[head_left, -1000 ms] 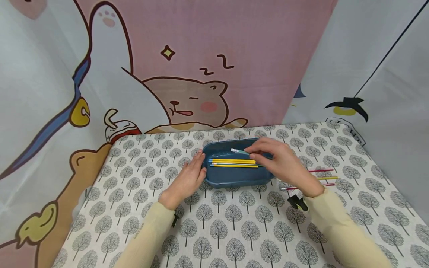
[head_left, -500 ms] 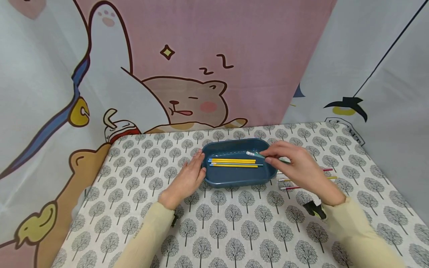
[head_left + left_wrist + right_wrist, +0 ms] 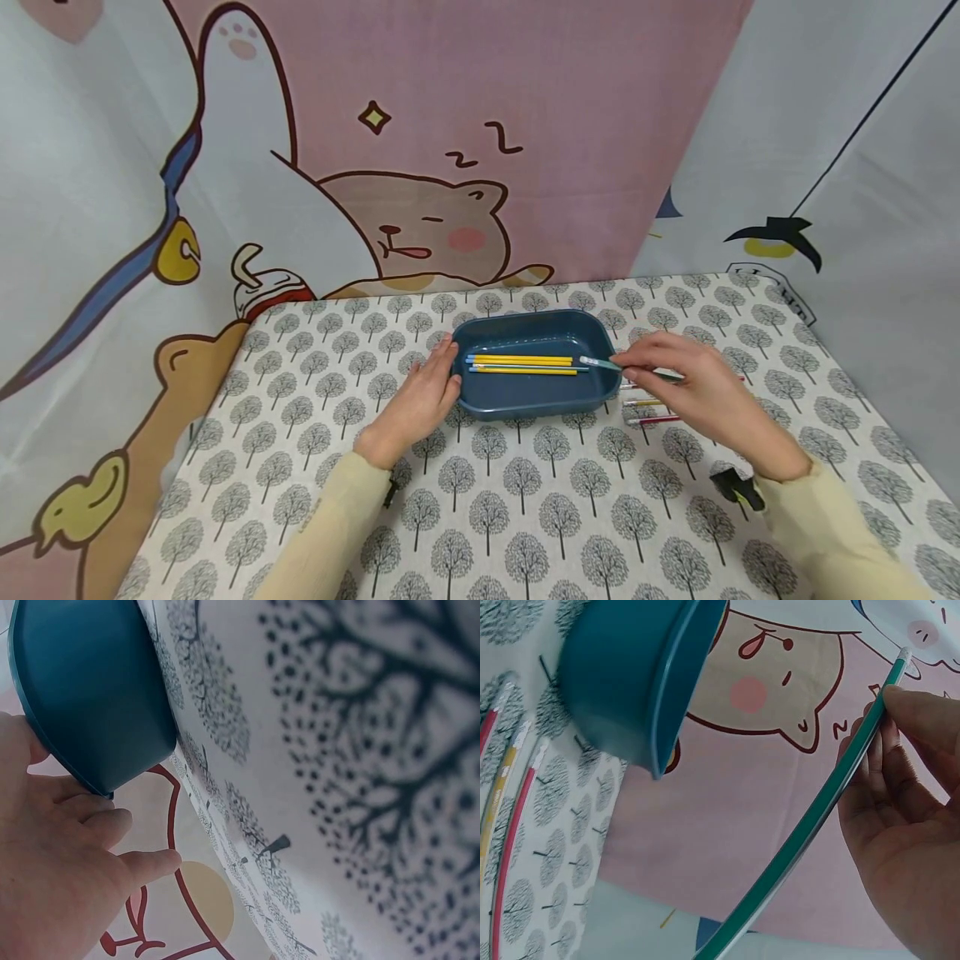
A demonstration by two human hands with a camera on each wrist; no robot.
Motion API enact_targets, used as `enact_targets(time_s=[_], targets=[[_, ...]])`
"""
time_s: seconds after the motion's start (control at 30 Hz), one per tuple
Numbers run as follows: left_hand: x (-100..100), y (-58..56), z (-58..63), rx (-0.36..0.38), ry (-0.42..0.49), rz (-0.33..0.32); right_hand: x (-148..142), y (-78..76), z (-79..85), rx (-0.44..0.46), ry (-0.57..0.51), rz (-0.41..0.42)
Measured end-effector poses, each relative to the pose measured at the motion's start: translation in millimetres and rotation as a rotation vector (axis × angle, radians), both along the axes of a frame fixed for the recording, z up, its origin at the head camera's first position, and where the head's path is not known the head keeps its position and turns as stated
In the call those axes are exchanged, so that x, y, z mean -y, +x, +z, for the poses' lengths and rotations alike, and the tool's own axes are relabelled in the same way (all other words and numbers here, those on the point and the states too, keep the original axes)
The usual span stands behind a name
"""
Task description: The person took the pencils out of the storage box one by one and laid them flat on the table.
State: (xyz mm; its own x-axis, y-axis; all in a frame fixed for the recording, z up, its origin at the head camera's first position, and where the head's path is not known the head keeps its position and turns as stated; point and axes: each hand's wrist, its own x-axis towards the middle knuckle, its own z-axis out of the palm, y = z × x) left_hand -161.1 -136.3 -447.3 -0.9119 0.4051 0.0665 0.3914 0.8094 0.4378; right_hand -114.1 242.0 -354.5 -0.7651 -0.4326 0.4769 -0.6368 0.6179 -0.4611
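Note:
My right hand (image 3: 686, 375) pinches a green pencil (image 3: 802, 817) near its white eraser end, between thumb and fingertips. The pencil's eraser end overlaps the right side of a dark blue tray (image 3: 525, 403) in the head view, while the right wrist view shows its shaft slanting away from the hand. My left hand (image 3: 420, 400) rests at the tray's left end, its fingers (image 3: 97, 814) fairly straight and touching the rim. Inside the tray several yellow pencils (image 3: 521, 360) lie side by side, with a blue-green one (image 3: 582, 368) among them.
Right of the tray, partly behind my right hand, two red pencils and a yellow pencil (image 3: 502, 776) lie on the tree-print tablecloth (image 3: 525, 517). A cartoon-print curtain (image 3: 585, 125) hangs along the table's back edge.
My right hand has moved right with the green pencil, from over the tray to beyond its right end. The left hand, the tray and the pencils in it have stayed put.

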Motion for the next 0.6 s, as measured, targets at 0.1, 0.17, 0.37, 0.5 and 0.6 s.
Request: enact_targets(time_s=[0.1, 0.17, 0.37, 0.5, 0.6], targets=[[0.1, 0.1, -0.5, -0.001, 0.003, 0.001, -4.3, 2.4, -3.6, 0.006, 0.001, -0.004], [0.3, 0.1, -0.7, -0.003, 0.005, 0.001, -7.0, 4.0, -6.0, 0.01, 0.002, -0.007], [0.1, -0.3, -0.2, -0.003, -0.002, 0.004, -16.0, 6.3, -14.2, 0.009, -0.003, 0.013], [-0.6, -0.8, -0.8, -0.002, 0.005, 0.008, -22.8, 6.8, -20.6, 0.002, 0.006, 0.027], [-1.0, -0.8, -1.2, -0.004, 0.011, 0.011, -28.5, 7.0, -25.9, 0.0, 0.006, 0.038]])
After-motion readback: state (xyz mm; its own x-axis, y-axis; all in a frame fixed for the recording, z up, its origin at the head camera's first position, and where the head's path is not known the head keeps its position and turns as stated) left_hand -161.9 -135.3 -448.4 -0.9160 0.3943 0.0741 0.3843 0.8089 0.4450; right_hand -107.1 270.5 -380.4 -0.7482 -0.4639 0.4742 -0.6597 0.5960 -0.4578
